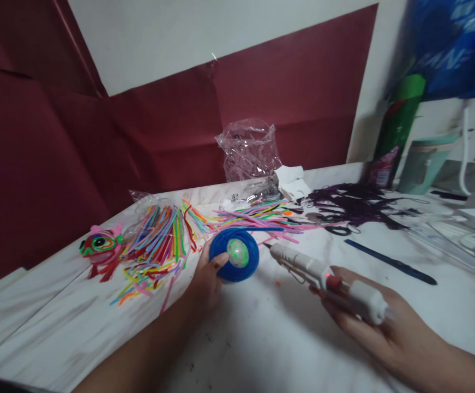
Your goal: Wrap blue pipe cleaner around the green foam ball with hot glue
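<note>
My left hand point(211, 268) grips a blue coiled disc point(245, 271), apparently wound from pipe cleaners, by its left edge, with the thumb across its face. A pale round piece with green flecks point(238, 252) sits in the middle of the coil, and a loose blue end sticks out to the right at the top. In my right hand point(368, 316) is a white hot glue gun point(302, 262), its dark nozzle pointing left toward the disc, a short gap apart. A red light glows on the gun's body. The fingers of my right hand are partly hidden behind it.
Several coloured pipe cleaners point(159, 232) lie behind my left hand, beside a colourful animal figure point(102, 248). A clear plastic bag point(249, 153) stands at the back. To the right are dark purple strands point(352, 202), scissors point(337, 226), a dark blue strip point(390, 261) and a green cup point(425, 166).
</note>
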`<state>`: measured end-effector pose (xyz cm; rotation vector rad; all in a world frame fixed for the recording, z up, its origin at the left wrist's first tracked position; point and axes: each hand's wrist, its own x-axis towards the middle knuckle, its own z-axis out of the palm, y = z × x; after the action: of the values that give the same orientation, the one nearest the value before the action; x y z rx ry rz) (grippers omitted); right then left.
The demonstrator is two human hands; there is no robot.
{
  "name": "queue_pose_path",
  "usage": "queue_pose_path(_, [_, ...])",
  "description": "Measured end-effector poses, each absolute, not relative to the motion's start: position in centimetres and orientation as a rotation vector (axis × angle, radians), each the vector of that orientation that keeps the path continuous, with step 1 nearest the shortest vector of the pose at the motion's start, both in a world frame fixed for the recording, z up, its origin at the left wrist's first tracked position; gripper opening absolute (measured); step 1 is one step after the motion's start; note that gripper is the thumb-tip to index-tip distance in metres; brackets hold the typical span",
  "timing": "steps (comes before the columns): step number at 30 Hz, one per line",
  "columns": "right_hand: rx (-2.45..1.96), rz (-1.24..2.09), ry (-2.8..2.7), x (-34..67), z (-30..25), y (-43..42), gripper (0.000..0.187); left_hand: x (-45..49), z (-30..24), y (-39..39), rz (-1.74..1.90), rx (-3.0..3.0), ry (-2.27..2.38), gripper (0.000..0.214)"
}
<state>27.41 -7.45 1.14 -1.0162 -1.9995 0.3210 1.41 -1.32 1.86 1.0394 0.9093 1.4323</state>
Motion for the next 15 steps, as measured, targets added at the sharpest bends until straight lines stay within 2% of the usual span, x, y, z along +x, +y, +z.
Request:
queue_pose_path(4, [-1.177, -0.031, -2.164, 27.7, -0.2, -5.7, 0.006, 0.9, 2.1, -1.1, 1.433, 1.028, 0.946, 0.073])
queue_pose_path(8, [-1.160, -0.302, -2.386, 27.6, -1.6, -4.7, 0.006, 0.9, 1.3, -0.9, 1.421, 1.026, 0.913, 0.079])
queue_pose_path(15, [-1.215, -0.261, -2.522, 27.6, -1.6, -4.6, 0.017, 1.3, 1.6, -1.6, 1.434, 1.031, 0.920, 0.087])
